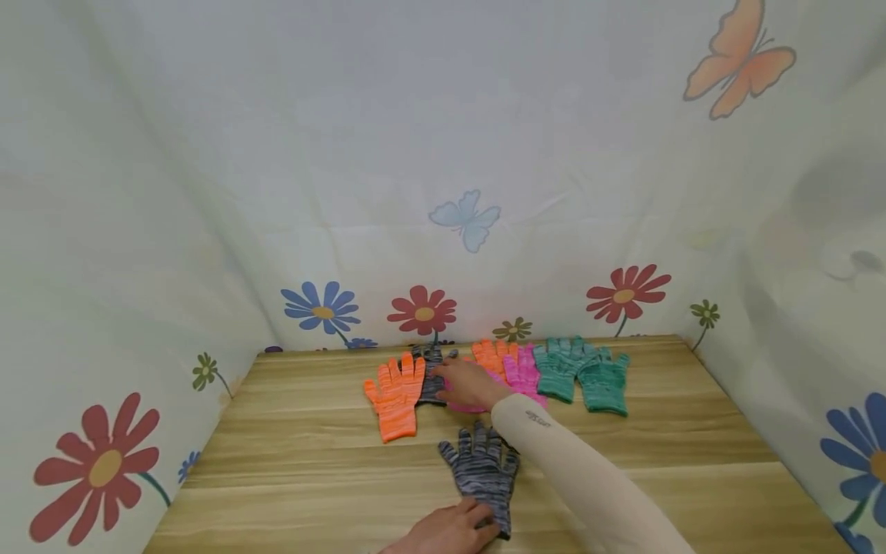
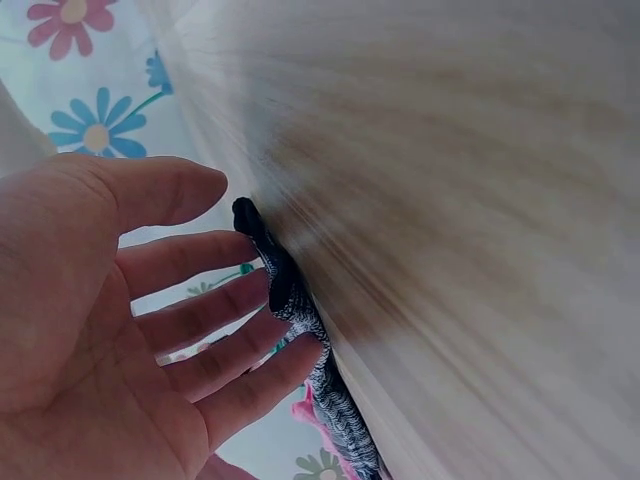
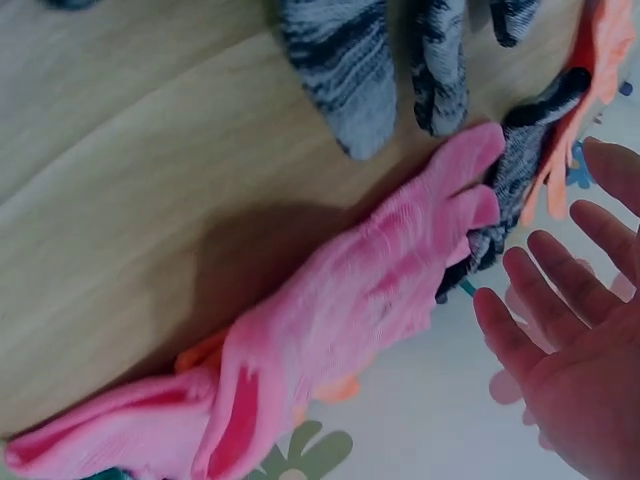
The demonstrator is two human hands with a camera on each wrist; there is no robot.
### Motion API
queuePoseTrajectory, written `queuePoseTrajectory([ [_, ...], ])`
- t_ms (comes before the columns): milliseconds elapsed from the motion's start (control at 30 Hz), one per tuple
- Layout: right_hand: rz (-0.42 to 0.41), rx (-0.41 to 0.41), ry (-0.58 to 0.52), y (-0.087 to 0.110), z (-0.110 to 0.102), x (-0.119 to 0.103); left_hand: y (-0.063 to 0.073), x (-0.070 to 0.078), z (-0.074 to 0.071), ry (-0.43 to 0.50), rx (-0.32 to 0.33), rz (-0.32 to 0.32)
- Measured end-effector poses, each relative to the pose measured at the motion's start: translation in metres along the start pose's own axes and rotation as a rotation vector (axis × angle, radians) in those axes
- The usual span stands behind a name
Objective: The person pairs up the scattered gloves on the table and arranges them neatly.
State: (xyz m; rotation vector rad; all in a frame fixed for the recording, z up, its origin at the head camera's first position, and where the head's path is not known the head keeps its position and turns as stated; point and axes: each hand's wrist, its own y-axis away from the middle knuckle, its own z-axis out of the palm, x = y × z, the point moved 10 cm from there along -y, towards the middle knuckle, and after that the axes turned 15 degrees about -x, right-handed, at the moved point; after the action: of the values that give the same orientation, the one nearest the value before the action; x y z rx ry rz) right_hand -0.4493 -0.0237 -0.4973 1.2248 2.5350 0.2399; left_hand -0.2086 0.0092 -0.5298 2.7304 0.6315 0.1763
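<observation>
A dark grey mottled knit glove (image 1: 487, 469) lies flat near the front, its fingers pointing toward the back. My left hand (image 1: 450, 529) rests its fingertips at this glove's cuff, and the left wrist view shows those fingers loosely extended. Farther back, my right hand (image 1: 471, 382) reaches over a pink glove (image 3: 350, 300), partly covering it in the head view. Its fingers are spread and relaxed in the right wrist view, with nothing gripped. Just left of it lies a second dark grey glove (image 1: 431, 369), overlapped by an orange glove (image 1: 398, 400).
Right of the right hand, another orange glove (image 1: 493, 355) lies partly under a second pink glove (image 1: 522, 371). Two green gloves (image 1: 564, 369) overlap at the back right. The wooden table (image 1: 298, 454) is enclosed by a flower-printed curtain (image 1: 346, 154).
</observation>
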Motion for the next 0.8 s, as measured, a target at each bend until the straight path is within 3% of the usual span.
queuePoseTrajectory([
  [233, 0.015, -0.034, 0.058, -0.012, 0.01, -0.003, -0.001, 0.001, -0.002, 0.015, 0.032, 0.021],
  [533, -0.038, -0.005, 0.135, -0.017, 0.013, -0.008, 0.001, 0.004, -0.006, 0.011, 0.07, 0.032],
  [633, -0.054, 0.011, 0.115, -0.019, 0.013, -0.008, 0.001, 0.004, -0.005, -0.004, 0.076, 0.033],
  [800, -0.096, 0.076, -0.022, -0.022, 0.006, -0.004, 0.002, 0.003, -0.002, -0.035, 0.079, 0.036],
])
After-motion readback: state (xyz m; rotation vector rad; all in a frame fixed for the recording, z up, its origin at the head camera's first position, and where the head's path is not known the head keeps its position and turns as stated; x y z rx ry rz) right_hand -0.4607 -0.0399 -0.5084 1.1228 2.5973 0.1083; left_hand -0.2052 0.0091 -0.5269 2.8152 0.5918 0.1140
